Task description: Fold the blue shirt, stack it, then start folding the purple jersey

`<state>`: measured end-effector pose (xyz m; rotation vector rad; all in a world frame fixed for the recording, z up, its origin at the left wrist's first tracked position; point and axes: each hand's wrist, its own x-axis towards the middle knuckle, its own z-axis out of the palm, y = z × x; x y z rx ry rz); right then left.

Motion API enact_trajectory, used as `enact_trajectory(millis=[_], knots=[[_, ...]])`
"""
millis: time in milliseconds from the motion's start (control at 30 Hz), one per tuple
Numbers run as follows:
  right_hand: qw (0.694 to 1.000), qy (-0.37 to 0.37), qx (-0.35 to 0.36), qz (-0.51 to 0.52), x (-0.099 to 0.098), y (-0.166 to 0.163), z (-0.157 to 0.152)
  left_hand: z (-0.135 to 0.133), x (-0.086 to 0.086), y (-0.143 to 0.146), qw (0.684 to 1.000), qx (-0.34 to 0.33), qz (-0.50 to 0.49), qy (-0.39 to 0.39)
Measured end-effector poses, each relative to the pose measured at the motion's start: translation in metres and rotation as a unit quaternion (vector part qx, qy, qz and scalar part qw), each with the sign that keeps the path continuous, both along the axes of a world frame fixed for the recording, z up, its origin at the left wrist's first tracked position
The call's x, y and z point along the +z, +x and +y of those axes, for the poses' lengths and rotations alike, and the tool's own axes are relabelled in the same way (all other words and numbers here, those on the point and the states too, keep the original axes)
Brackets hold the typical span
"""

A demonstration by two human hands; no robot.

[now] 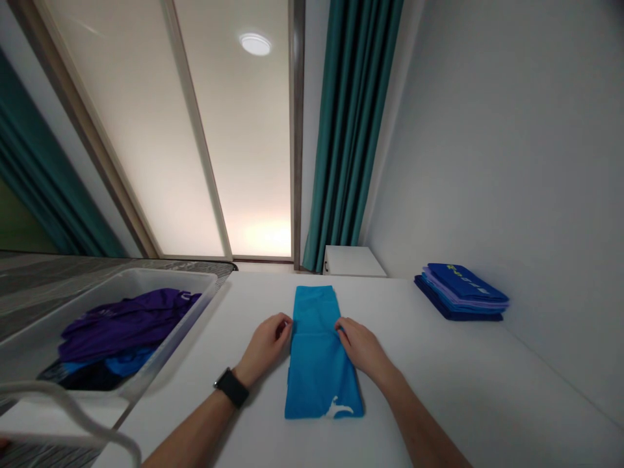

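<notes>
On the tabletop, the folded blue cloth is flanked by the left hand and right hand, set apart, curled at its side edges; whether it is pinched cannot be told. Both sides should be handled evenly, the crease between them held straight.

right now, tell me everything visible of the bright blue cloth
The bright blue cloth is a long, folded, smooth-looking strip with a line across its middle and a white print at its near end. It lies flat on the white table, the left hand at its left edge, the right hand touching its right.
</notes>
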<state>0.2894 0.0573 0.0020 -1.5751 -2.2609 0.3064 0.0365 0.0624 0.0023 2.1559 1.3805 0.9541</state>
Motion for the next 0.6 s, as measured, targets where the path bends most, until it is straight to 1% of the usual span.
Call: enact_trajectory(millis=[33,67,133,233,300,367,433,500,600], knots=[[1.0,0.022,-0.003,0.003,0.002,0.0,0.0,-0.003,0.002,-0.001,0.999,-0.009,0.004,0.035],[0.999,0.048,-0.004,0.006,0.005,0.0,-0.002,-0.008,0.005,-0.001,0.997,-0.031,0.011,0.07],[0.995,0.099,0.006,0.008,0.012,-0.004,-0.01,-0.022,0.014,0.002,0.984,-0.109,0.04,0.133],[0.986,0.152,0.064,0.007,0.017,-0.012,-0.037,-0.049,0.029,0.013,0.943,-0.233,0.131,0.198],[0.979,0.161,0.128,-0.011,0.014,-0.015,-0.06,-0.065,0.033,0.02,0.914,-0.278,0.189,0.227],[0.971,0.164,0.169,-0.032,0.007,-0.013,-0.081,-0.076,0.032,0.025,0.891,-0.302,0.235,0.246],[0.969,0.151,0.189,-0.043,-0.001,-0.008,-0.095,-0.081,0.027,0.025,0.88,-0.305,0.261,0.254],[0.97,0.133,0.199,-0.045,-0.005,-0.001,-0.102,-0.082,0.021,0.024,0.88,-0.298,0.269,0.253],[0.97,0.127,0.204,-0.044,-0.006,0.004,-0.104,-0.081,0.017,0.023,0.888,-0.288,0.265,0.241]])
